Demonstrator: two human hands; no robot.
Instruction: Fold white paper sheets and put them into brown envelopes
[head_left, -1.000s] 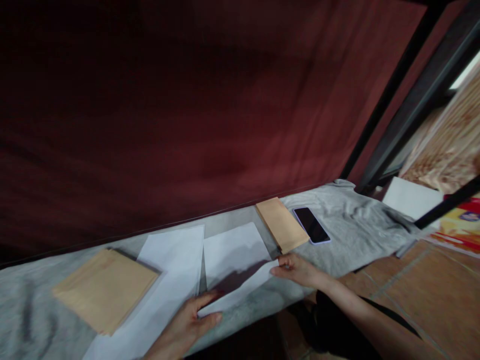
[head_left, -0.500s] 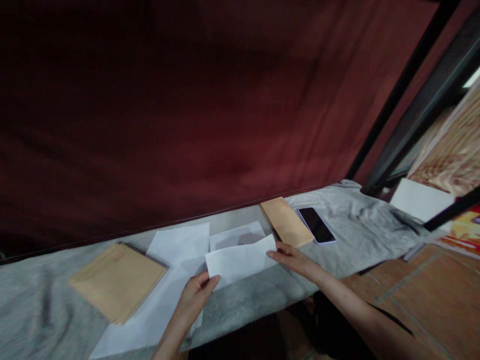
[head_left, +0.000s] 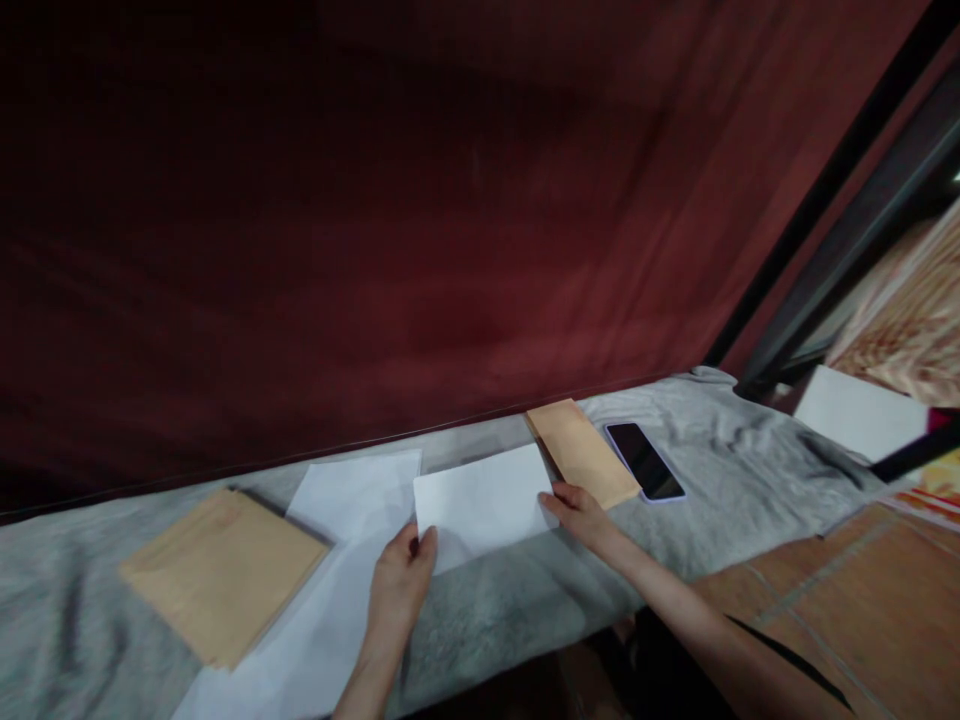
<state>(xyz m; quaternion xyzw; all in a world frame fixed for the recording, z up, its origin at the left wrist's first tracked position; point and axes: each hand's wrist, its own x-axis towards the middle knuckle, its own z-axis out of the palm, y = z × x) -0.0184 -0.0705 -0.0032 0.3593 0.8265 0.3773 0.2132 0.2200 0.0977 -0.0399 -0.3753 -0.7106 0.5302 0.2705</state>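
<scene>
A white sheet of paper [head_left: 484, 505] lies across the grey cloth, spread between my two hands. Its left edge is pinched between the thumb and fingers of my left hand [head_left: 405, 570]. My right hand [head_left: 577, 512] grips the right edge the same way, thumb on top. More white paper [head_left: 358, 490] lies to the left, partly beneath my left wrist. Beyond my right hand is a brown envelope [head_left: 583, 450], close to the held sheet.
A stack of brown envelopes [head_left: 225, 575] lies at the left over some paper. A phone [head_left: 646, 462] with a pale purple case rests right of the single envelope. Grey cloth [head_left: 757, 450] covers the narrow surface, with a dark red curtain [head_left: 450, 250] behind it.
The sheet in my hands has gone from a narrow, raised strip to a broader, flatter shape covering the paper behind it. Both hands keep hold of its edges. The view has shifted slightly.
</scene>
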